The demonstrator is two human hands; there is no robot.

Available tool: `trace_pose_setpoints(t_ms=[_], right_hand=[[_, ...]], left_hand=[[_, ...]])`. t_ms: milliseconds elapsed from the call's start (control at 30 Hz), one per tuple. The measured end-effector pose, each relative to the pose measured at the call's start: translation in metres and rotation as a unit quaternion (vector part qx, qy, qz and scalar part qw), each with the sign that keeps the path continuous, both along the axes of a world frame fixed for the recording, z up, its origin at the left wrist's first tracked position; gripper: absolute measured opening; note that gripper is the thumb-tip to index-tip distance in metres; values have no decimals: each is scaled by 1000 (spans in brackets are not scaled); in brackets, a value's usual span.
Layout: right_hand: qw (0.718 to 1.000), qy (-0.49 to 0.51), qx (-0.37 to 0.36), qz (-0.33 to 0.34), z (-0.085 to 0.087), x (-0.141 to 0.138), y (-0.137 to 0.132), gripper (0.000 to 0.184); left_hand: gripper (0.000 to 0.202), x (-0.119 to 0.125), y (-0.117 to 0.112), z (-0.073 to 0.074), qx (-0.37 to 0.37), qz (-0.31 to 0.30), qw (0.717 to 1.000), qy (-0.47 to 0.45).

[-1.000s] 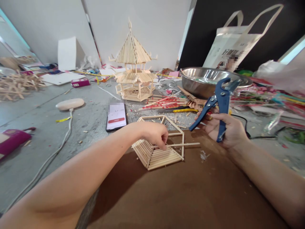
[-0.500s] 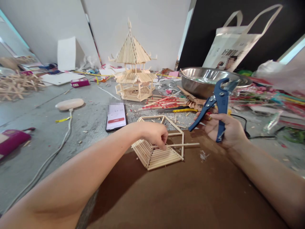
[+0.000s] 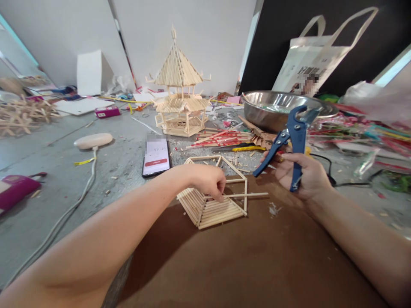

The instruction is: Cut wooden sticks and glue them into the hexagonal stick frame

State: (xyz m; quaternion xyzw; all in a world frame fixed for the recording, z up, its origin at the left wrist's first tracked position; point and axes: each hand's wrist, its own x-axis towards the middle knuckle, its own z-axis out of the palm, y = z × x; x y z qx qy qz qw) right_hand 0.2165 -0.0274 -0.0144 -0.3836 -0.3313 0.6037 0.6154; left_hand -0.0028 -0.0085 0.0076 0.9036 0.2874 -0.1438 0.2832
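My left hand [image 3: 210, 180] is closed in a pinch on a thin wooden stick [image 3: 250, 195], which lies across a hexagonal stick frame [image 3: 236, 167] and juts out past its right side. Two near sections of that frame are covered with rows of sticks [image 3: 218, 211]; the far sections are bare outlines. In my right hand [image 3: 310, 177] is a blue pipe cutter [image 3: 297, 132], held upright with its jaws and handles spread apart. The frame rests on a brown board [image 3: 244, 261], and a small tuft of pale scraps [image 3: 273, 209] lies to its right.
A stick-built pagoda model [image 3: 181, 98] stands behind a phone [image 3: 156, 157]. At back right are a steel basin [image 3: 263, 109] and a tote bag [image 3: 313, 64]. Paper-wrapped sticks [image 3: 221, 137] and a yellow-handled knife [image 3: 248, 148] lie mid-floor. A corded white device [image 3: 93, 140] is left.
Almost nothing differs. Both hands keep their places, with the stick and the blue cutter held as before; the view has shifted only slightly.
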Motion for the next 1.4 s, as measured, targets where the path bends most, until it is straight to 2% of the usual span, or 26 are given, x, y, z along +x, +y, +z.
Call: trace_pose_setpoints(t_ms=[500, 1400], right_hand=[[1000, -12, -3, -2, 1, -2, -1, 21], [1000, -8, 9, 14, -1, -1, 1, 17]], left_hand=[[23, 0, -1, 1, 10, 2, 1000, 2], [22, 1, -3, 3, 15, 2, 1000, 10]])
